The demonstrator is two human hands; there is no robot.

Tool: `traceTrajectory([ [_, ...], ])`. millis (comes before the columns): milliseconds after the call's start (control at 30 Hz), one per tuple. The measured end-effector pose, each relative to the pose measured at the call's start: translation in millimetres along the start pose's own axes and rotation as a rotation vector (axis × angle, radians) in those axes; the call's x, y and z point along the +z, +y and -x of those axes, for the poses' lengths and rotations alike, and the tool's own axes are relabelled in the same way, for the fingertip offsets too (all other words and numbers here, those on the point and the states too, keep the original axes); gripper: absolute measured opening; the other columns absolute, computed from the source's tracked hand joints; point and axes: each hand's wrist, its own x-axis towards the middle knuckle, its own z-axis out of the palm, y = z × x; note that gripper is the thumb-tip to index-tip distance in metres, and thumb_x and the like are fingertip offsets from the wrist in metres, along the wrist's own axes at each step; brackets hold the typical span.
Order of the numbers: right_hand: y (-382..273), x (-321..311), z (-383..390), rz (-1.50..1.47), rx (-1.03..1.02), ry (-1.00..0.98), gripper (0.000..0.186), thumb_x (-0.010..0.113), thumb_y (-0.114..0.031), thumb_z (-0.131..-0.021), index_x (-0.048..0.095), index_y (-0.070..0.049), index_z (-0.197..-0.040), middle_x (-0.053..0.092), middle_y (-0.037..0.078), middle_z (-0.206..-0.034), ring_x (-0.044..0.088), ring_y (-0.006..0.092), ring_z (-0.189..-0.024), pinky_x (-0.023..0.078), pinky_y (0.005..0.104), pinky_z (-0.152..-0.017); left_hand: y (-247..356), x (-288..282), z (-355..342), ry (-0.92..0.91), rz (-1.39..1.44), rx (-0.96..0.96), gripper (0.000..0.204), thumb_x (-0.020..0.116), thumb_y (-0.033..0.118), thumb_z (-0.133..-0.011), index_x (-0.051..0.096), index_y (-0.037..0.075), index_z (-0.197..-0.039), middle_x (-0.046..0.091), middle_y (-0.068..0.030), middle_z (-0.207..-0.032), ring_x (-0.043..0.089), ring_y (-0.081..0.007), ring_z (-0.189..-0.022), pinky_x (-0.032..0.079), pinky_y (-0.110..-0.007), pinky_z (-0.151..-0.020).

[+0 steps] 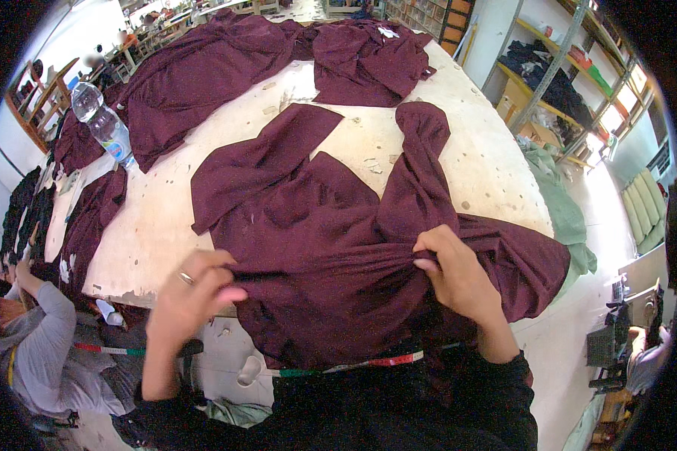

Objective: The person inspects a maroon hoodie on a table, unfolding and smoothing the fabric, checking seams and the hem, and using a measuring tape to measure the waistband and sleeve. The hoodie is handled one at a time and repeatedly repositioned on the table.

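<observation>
A dark maroon garment [301,225] of soft cloth lies spread and rumpled over the near part of the table, two sleeve-like pieces reaching toward the far side. My right hand [459,274] pinches a gathered bit of it between thumb and fingers, and folds run leftward from that grip. At the garment's left edge is my left hand [195,289], a ring on one finger. Its fingers are curled, slightly blurred, with a gap between thumb and fingertips. The cloth's near edge hangs over the table's front toward my body.
More maroon cloth [210,68] is heaped on the far side of the pale, worn table [496,165]. A clear plastic bottle [105,124] stands at the left. A person in grey [45,331] works at lower left. Shelves [549,68] with cloth stand far right.
</observation>
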Motion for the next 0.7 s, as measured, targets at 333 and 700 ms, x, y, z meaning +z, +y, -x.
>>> traceTrajectory([
  [333, 4, -5, 3, 0.06, -0.017, 0.041, 0.026, 0.061, -0.005, -0.078, 0.047, -0.002, -0.1, 0.051, 0.015, -0.086, 0.053, 0.033, -0.08, 0.045, 0.0376, -0.07, -20, -25, -53, 0.131, 0.224, 0.019, 0.014, 0.065, -0.003, -0.07, 0.066, 0.002, -0.083, 0.063, -0.0096, -0.082, 0.062, -0.0192, -0.078, 0.048, -0.027, -0.066],
  [700, 3, -9, 10, 0.138, -0.096, 0.09, 0.025, 0.066, -0.006, -0.075, 0.053, -0.001, -0.094, 0.053, 0.013, -0.084, 0.056, 0.0295, -0.078, 0.047, 0.0352, -0.068, -40, -10, -63, 0.284, 0.324, -0.013, 0.011, 0.06, -0.006, -0.077, 0.066, -0.002, -0.085, 0.067, -0.0126, -0.083, 0.063, -0.0178, -0.076, 0.048, -0.026, -0.067],
])
